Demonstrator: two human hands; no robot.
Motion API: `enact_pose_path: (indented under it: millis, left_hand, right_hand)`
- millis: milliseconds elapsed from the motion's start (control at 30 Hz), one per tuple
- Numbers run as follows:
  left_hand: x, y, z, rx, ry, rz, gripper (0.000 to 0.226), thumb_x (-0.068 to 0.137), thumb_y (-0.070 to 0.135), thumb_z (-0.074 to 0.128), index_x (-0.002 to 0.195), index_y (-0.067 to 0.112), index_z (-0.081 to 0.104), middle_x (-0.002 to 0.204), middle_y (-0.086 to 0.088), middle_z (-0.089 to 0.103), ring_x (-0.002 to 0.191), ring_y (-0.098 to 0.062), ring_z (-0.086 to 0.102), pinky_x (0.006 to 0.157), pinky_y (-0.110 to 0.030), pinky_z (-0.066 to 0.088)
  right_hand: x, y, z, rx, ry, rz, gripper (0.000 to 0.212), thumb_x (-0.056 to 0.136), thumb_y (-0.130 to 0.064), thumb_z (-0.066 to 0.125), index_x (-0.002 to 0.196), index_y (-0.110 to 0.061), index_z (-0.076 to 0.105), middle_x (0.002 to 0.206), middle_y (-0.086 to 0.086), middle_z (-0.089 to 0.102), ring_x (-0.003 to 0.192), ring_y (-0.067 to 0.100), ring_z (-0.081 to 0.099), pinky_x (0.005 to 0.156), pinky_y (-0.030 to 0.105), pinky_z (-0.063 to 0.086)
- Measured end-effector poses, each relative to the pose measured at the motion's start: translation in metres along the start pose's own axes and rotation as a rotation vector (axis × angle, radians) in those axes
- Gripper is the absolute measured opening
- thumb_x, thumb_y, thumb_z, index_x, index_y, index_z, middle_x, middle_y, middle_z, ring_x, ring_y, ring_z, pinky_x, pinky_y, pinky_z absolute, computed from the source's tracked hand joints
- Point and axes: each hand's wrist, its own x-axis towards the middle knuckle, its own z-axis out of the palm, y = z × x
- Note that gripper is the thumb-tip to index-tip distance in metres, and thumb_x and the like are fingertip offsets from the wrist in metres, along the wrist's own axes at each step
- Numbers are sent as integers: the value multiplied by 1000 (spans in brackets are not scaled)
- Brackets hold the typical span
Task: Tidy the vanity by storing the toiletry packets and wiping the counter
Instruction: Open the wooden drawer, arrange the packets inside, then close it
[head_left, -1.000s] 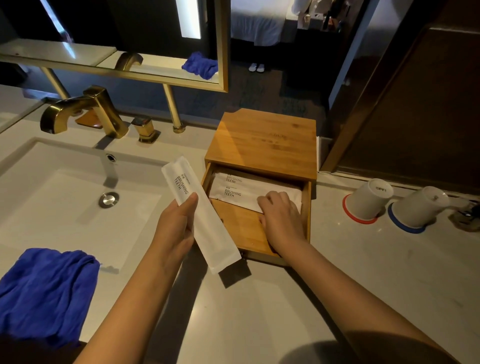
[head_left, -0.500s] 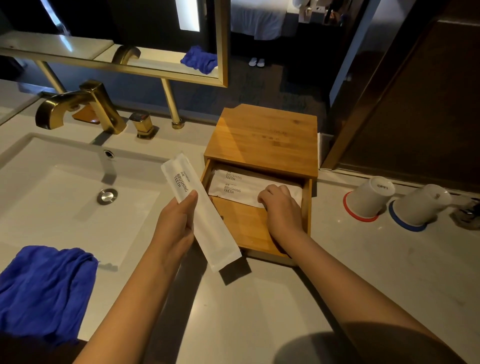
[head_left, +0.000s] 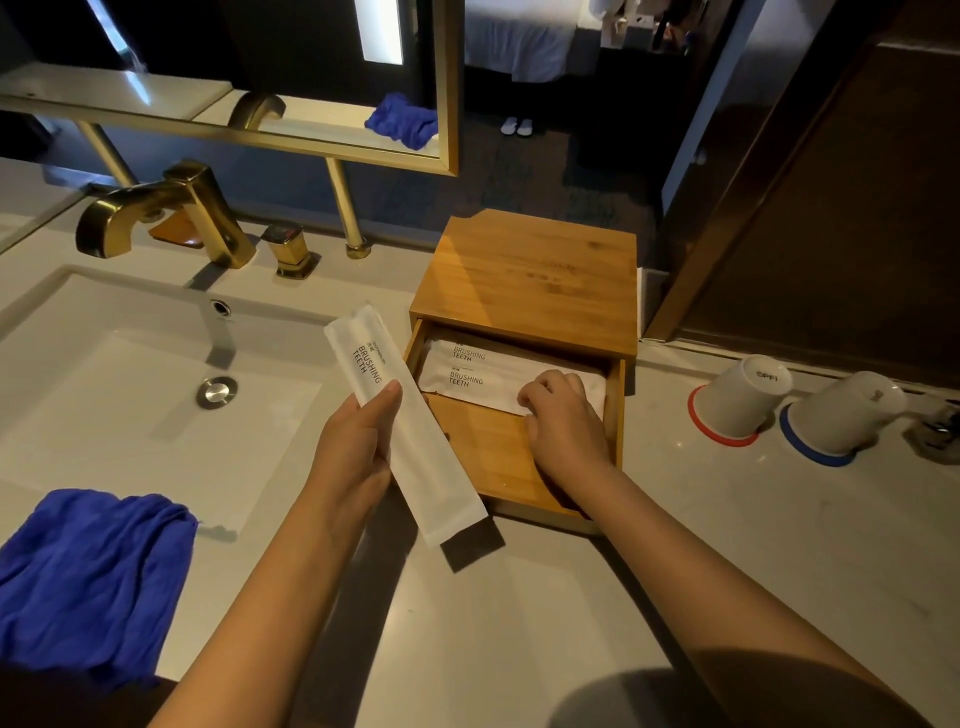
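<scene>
My left hand (head_left: 358, 447) holds a long white packet (head_left: 415, 447) printed BRUSHING TEETH, tilted above the counter just left of the wooden box (head_left: 535, 291). The box's drawer (head_left: 488, 462) is pulled out toward me. Two more white packets (head_left: 483, 376) lie side by side at the back of the drawer. My right hand (head_left: 563, 421) rests inside the drawer, fingers curled on the right end of the front packet. A blue cloth (head_left: 88, 577) lies crumpled at the sink's near left corner.
A white sink (head_left: 104, 395) with a gold faucet (head_left: 156, 208) fills the left. Two upturned white cups (head_left: 743, 395) (head_left: 847, 410) sit on red and blue coasters at the right. A gold-framed mirror (head_left: 311, 78) hangs behind. Grey counter (head_left: 519, 623) lies in front.
My right hand has slid slightly back in the drawer, pressing the packets toward the rear. My left hand keeps the packet in nearly the same place.
</scene>
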Motion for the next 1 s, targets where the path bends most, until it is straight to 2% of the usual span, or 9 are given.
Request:
enact_pose_path:
  millis: [100, 200, 267, 400, 533, 700, 767, 867, 1000]
  left_hand:
    - [-4, -3, 7, -2, -24, 3, 19, 84, 20, 64, 97, 32, 59, 102, -6, 67, 87, -23, 69, 53, -37, 58]
    - [-9, -9, 19, -12, -76, 8, 19, 84, 17, 64, 95, 31, 60, 101, -4, 69, 87, -22, 71, 58, -36, 59]
    - [-13, -12, 26, -56, -125, 5, 20, 84, 16, 63, 96, 32, 60, 98, -2, 71, 83, -20, 72, 59, -36, 59]
    - [-18, -12, 32, -84, -147, 2, 21, 89, 25, 57, 109, 33, 57, 109, -3, 67, 90, -22, 71, 64, -38, 60]
    - [-23, -13, 35, -112, -97, -23, 25, 94, 22, 48, 118, 27, 52, 116, -4, 63, 98, -21, 65, 67, -37, 60]
    - [-27, -12, 35, -40, -60, -9, 23, 93, 14, 50, 111, 26, 57, 111, -2, 65, 98, -22, 66, 70, -38, 60]
    - [-28, -11, 32, -29, -52, 2, 22, 92, 12, 51, 110, 22, 59, 102, -2, 70, 90, -20, 70, 62, -34, 61]
    - [-28, -6, 24, -117, -18, -10, 14, 92, 11, 52, 93, 22, 60, 76, 1, 76, 73, -16, 73, 58, -34, 60]
    - [-23, -1, 12, -144, 94, 10, 17, 92, 8, 50, 87, 23, 57, 91, -3, 66, 80, -16, 68, 61, -33, 57]
  right_hand:
    - [-6, -16, -9, 176, 30, 20, 21, 93, -28, 50, 108, -16, 60, 113, 0, 56, 107, 12, 47, 81, 20, 40]
    - [-18, -43, -19, 480, -127, 29, 21, 89, -40, 53, 101, -25, 60, 100, -8, 58, 89, 6, 53, 69, 16, 42]
    - [-26, -55, -23, 620, -246, 61, 21, 84, -42, 60, 98, -25, 58, 90, -11, 59, 77, 6, 58, 62, 16, 46]
    - [-28, -54, -31, 796, -238, 207, 18, 82, -32, 68, 93, -21, 60, 86, -7, 62, 74, 7, 65, 62, 23, 55]
    - [-29, -50, -33, 811, -187, 254, 16, 81, -32, 69, 92, -24, 60, 92, -7, 64, 81, 9, 67, 62, 22, 56]
    - [-27, -46, -35, 792, -99, 282, 14, 82, -28, 69, 93, -25, 61, 97, -6, 64, 87, 10, 64, 73, 27, 57]
    - [-23, -41, -41, 802, -90, 275, 12, 83, -26, 67, 94, -25, 62, 95, -7, 64, 87, 8, 63, 71, 25, 55]
    - [-12, -27, -51, 767, -29, 250, 15, 84, -21, 65, 99, -20, 63, 91, -11, 61, 85, 4, 60, 67, 19, 50]
    - [9, -12, -63, 636, -74, 206, 20, 87, -19, 60, 107, -18, 61, 95, -10, 56, 81, -1, 52, 62, 17, 41]
